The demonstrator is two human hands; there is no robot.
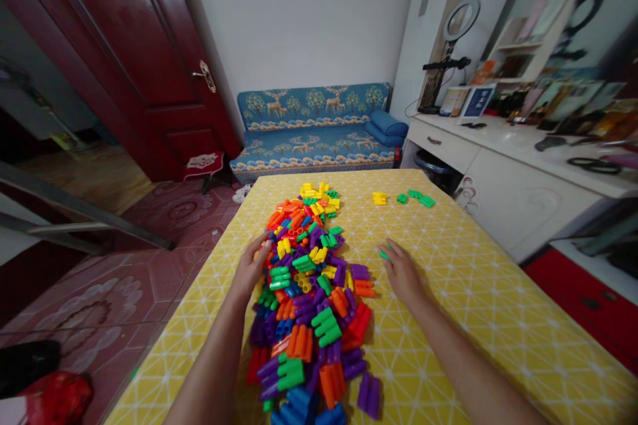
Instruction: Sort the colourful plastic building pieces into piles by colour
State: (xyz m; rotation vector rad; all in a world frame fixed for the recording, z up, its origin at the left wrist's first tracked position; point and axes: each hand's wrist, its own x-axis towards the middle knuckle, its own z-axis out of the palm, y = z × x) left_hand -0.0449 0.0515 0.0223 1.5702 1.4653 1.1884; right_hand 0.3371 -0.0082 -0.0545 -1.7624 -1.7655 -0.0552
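A long heap of plastic tube-shaped building blocks [304, 309] in purple, green, orange, red, blue and yellow runs down the table. My left hand [252, 267] rests against the left edge of the heap, fingers stretched out and holding nothing that I can see. To the right of the heap, my right hand [403, 271] is low over the tablecloth. Its fingers close on a green building block [385, 254], mostly hidden by them. Farther back lie a yellow block [379, 198] and several green blocks [415, 194], apart from the heap.
A yellow patterned cloth [463, 299] covers the table. Behind it stands a blue sofa [314, 139]. On the right, a white dressing table [503, 146] carries a ring light [461, 18] and many small items. A red door [124, 40] and a small stool [204, 165] are at left.
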